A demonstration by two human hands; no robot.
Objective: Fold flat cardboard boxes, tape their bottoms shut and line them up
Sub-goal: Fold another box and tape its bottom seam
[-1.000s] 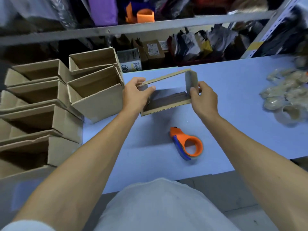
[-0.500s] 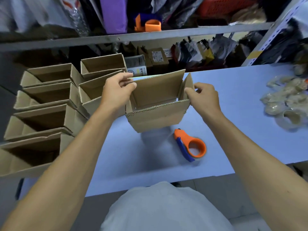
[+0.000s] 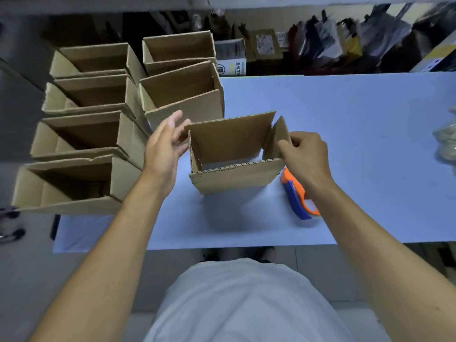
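Brown corrugated cardboard box (image 3: 234, 154) stands mid-table, right hand (image 3: 304, 154) pinching its side flap, left hand (image 3: 164, 144) loose beside it, so it could easily skew or tip over.

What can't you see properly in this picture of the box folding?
- Box: its underside faces the table, so any tape there is hidden in the head view.
- Tape dispenser: partly covered by the right forearm.
- Left hand: motion-blurred; whether it touches the box is unclear.
- Pale pile: cut off by the right edge.
- Shelf items: too blurred to identify.
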